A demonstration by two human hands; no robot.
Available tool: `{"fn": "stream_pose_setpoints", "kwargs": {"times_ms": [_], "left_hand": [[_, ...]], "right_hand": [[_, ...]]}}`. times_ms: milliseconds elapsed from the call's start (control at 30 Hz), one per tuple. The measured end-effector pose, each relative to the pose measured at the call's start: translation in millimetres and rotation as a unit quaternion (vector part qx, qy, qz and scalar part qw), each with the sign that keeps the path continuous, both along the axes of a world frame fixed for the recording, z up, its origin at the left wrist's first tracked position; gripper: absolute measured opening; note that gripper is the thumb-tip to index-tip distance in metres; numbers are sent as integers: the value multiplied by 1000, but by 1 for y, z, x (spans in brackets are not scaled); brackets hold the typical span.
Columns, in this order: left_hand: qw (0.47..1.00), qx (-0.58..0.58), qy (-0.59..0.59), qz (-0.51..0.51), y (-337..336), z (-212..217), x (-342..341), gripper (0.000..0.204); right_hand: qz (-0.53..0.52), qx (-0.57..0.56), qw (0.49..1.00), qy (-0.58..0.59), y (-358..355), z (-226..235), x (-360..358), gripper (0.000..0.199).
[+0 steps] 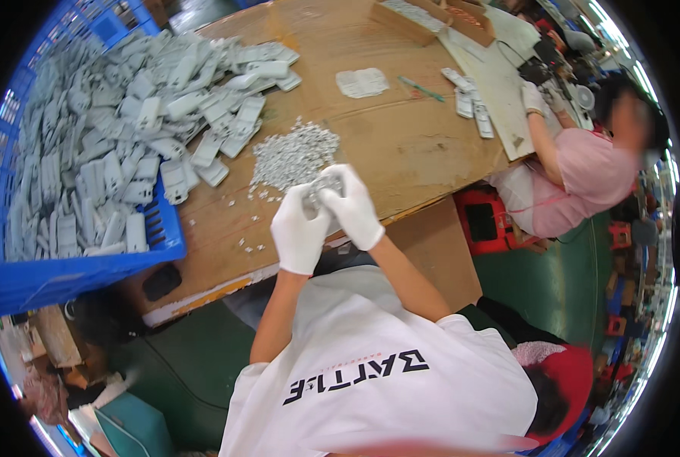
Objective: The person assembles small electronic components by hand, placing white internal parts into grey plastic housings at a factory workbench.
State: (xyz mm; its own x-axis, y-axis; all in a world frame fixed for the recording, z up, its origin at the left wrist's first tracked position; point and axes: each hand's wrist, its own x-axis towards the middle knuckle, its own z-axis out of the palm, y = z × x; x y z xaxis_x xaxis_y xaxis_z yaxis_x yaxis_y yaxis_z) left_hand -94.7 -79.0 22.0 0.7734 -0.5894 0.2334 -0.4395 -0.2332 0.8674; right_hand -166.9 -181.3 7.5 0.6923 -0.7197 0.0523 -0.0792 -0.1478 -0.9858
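The cardboard-covered table (401,145) takes up most of the view. On its left side stands a blue plastic crate (81,266), heaped with flat grey plastic housings (104,152) that spill over its near corner onto the cardboard. Across the table on the right, a co-worker in a pink top (584,175) sits with a few more housings laid out on a pale board. Just beyond the person's hands lies a loose mound of small grey clips (294,156), with some scattered toward the table's near edge.

Both hands wear white gloves and meet above the near edge of the table, just on the near side of that mound. The left hand (300,228) is curled closed, its fingertips pinching 1 side of a grey plastic part (321,186). The right hand (351,206) is folded over the other side, thumb and fingers pressed onto the same part.

Judging from this grip, the step in hand is fine work on 1 piece held between 2 hands, probably seating or pressing a small clip into it. I cannot tell whether a clip is already in. The next move calls for a steady brace from the left hand and a short, well-aimed push from the right fingertips, since gloves dull the feel and the piece is small.

The part itself is mostly hidden by the fingers. What shows is pale grey, flat and ribbed or notched, matching the colour of the clips and housings.
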Motion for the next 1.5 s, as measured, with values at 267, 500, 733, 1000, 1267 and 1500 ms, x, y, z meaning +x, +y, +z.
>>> {"fn": "stream_pose_setpoints", "kwargs": {"times_ms": [267,500,733,1000,1267,1500], "left_hand": [[999,25,44,19,-6,-15,15,35],[996,23,81,-11,-18,-7,12,39],[991,-11,117,-69,-24,1,15,39],[920,183,-289,193,16,-12,105,43],[901,269,-298,165,36,-37,137,28],[905,282,-265,174,24,-39,158,20]], "right_hand": [[65,-446,892,4,10,13,-44,43],[49,-477,876,42,-13,1,-40,32],[103,-482,869,50,-36,3,-40,23],[-94,-440,869,209,-173,16,-68,24],[-71,-508,792,333,-290,1,-53,23],[-213,-647,616,396,-317,-20,-16,18]]}}
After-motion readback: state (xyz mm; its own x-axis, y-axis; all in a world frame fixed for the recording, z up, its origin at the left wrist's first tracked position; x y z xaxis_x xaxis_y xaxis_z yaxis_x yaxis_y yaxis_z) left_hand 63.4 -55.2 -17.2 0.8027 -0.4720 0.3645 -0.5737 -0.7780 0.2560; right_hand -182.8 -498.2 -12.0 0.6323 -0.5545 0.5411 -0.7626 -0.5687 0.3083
